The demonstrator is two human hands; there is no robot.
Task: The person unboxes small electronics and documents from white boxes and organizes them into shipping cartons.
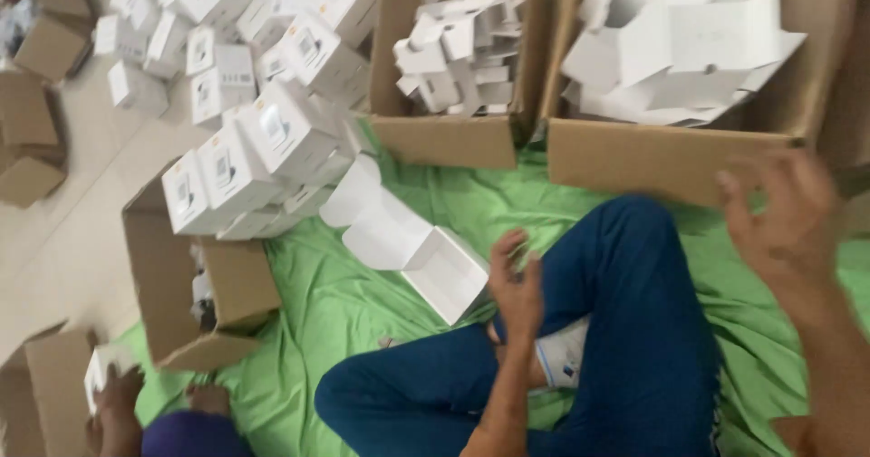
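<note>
I sit cross-legged in blue trousers (pixel 634 330) on a green cloth (pixel 344 303). My left hand (pixel 517 285) hovers over my knee with loosely curled fingers and nothing visible in it, right beside an open white carton (pixel 435 262) lying on the cloth. My right hand (pixel 788 217) is raised and blurred, fingers spread and empty, in front of the near wall of a cardboard box (pixel 652 158) filled with white folded inserts (pixel 689 49). A small white item (pixel 564 355) rests in my lap.
A second cardboard box (pixel 444 140) of white inserts stands at the back centre. Several closed white product boxes (pixel 263 131) are piled at left over another cardboard box (pixel 227 294). Another person's hands (pixel 118 403) hold a white box at the bottom left. More cardboard boxes (pixel 36 113) lie on the floor.
</note>
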